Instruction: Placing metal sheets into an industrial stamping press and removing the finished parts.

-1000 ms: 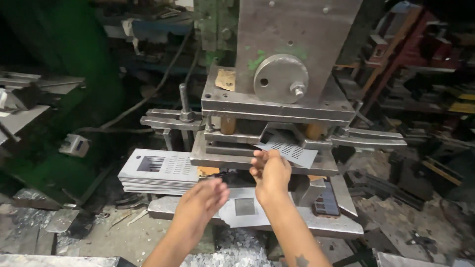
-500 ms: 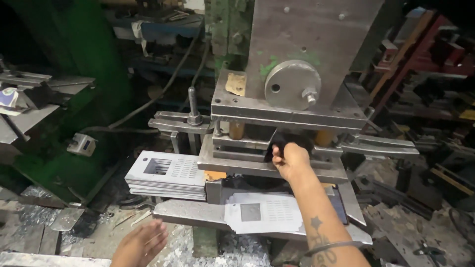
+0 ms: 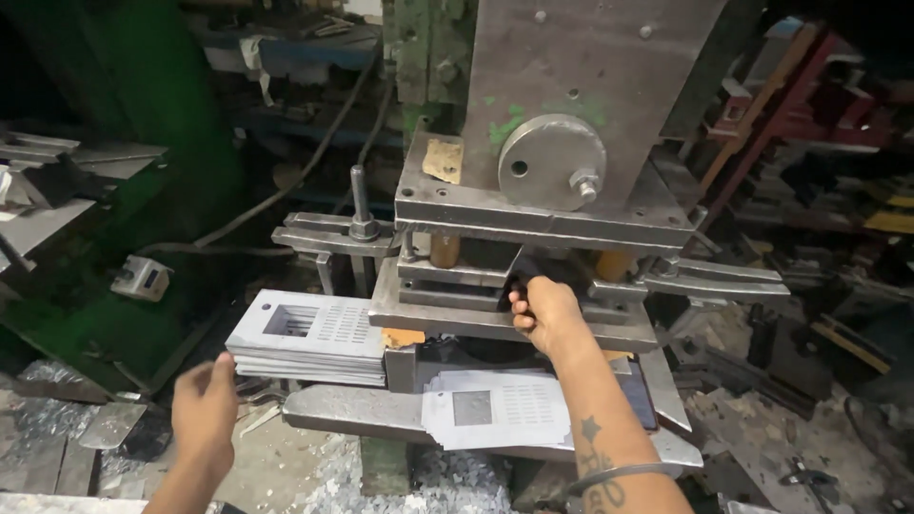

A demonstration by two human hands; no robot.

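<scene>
A cluttered metal shop, shavings below the press bed. My left hand hangs loose and empty near the stack of punched sheets at the bed's left edge. A torn tan label clings to the press block. My right hand is clenched around a dark piece in the die gap; I should keep my fingers outside the plates

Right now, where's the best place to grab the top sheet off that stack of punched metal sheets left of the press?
Probably by its near-left corner, coming from the left hand side. The stack of punched sheets lies flat with that edge overhanging free, while its right end butts against the press die.
</scene>
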